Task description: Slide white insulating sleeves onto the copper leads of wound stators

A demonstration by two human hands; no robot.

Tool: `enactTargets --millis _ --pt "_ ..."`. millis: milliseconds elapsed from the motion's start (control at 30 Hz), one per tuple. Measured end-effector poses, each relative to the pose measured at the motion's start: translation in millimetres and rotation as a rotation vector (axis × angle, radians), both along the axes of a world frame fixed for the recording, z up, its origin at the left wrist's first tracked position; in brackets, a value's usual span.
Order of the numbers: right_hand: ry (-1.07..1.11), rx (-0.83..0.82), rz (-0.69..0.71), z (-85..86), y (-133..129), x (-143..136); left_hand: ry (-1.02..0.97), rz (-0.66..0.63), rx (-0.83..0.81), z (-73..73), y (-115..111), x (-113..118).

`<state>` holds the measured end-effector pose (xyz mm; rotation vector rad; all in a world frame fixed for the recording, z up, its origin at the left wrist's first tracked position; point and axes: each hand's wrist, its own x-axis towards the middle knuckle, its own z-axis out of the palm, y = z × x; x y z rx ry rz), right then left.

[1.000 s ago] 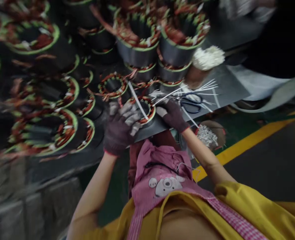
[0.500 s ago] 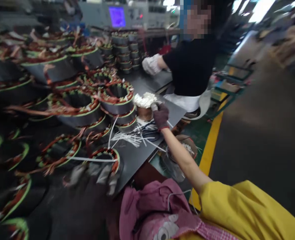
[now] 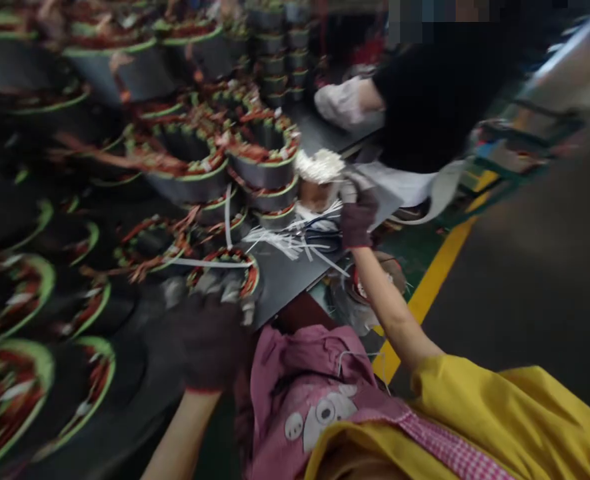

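Note:
My left hand [image 3: 209, 327], in a dark glove with grey fingertips, lies with fingers spread against the near side of a copper-wound ring [image 3: 252, 277]. A white strip [image 3: 209, 264] lies across that ring's top and another stands up behind it. My right hand [image 3: 359, 207], gloved alike, has its fingers bent beside a brown container [image 3: 315, 195] topped with a bundle of white pieces [image 3: 321, 165]. Blur hides what its fingertips hold, if anything. Loose white strips [image 3: 279, 240] and dark-handled scissors [image 3: 322, 239] lie left of that hand.
Stacked wound rings [image 3: 262, 167] fill the left and back. A co-worker's white-gloved hand [image 3: 342, 103] is beyond the container. Below my right forearm is a bag-lined bin [image 3: 359, 303]. A yellow floor line [image 3: 425, 287] runs at the right.
The view has tilted down, so the bench things appear higher and further right. More of my left hand and forearm shows. My right hand remains beside the container.

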<state>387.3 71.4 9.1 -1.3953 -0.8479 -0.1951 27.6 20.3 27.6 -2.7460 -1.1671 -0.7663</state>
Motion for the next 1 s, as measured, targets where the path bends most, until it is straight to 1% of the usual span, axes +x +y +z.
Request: enactTargets --millis 33,67,100,167,233,267,300,333,433,533,600,700,767,867,1000 --pt "-0.067 0.083 0.023 1.5 -12.7 -12.3 0.053 0.034 0.064 1.6 -2.3 3.5" --pt "-0.124 0.157 0.092 3.5 -26.4 -25.8 0.085 0.063 0.088 1.9 -3.7 5.8" --pt "-0.160 0.164 0.221 5.8 -40.9 -39.6 0.103 0.092 0.077 1.1 -4.5 6.9" --pt "-0.189 0.083 0.518 11.1 -70.8 -65.7 0.078 0.114 0.070 -3.0 -4.7 6.9" --pt "-0.152 -0.074 0.823 15.6 -98.4 -86.7 0.038 0.114 0.085 -8.8 -4.1 5.9" --pt "-0.143 -0.132 0.936 17.4 -110.0 -94.5 0.018 0.116 0.092 -11.9 -3.6 5.6" --pt "-0.144 -0.168 1.017 18.9 -119.4 -100.5 -0.003 0.115 0.089 -14.9 -2.8 5.5" --pt "-0.155 -0.180 1.067 20.3 -126.6 -104.7 -0.026 0.116 0.077 -17.8 -1.7 5.8" --pt "-0.180 -0.153 1.150 25.4 -137.2 -108.4 -0.081 0.124 0.001 -24.5 2.2 7.6" --pt "-0.122 -0.176 1.332 28.1 -139.4 -106.4 -0.091 0.133 -0.021 -27.2 3.9 8.4" --pt "-0.048 -0.227 1.448 25.1 -140.0 -105.3 -0.092 0.120 -0.003 -27.1 2.9 7.5" --pt "0.081 -0.318 1.548 13.3 -142.9 -104.1 -0.088 0.090 0.013 -26.6 0.4 5.1" --pt "0.143 -0.385 1.570 3.8 -147.1 -102.3 -0.097 0.079 0.000 -26.8 -0.7 4.2" --pt "0.219 -0.446 1.528 -6.8 -155.8 -98.2 -0.120 0.083 -0.033 -27.9 -0.8 4.1" --pt "0.324 -0.448 1.457 -10.1 -162.5 -97.2 -0.097 0.095 -0.041 -28.8 0.6 4.3"
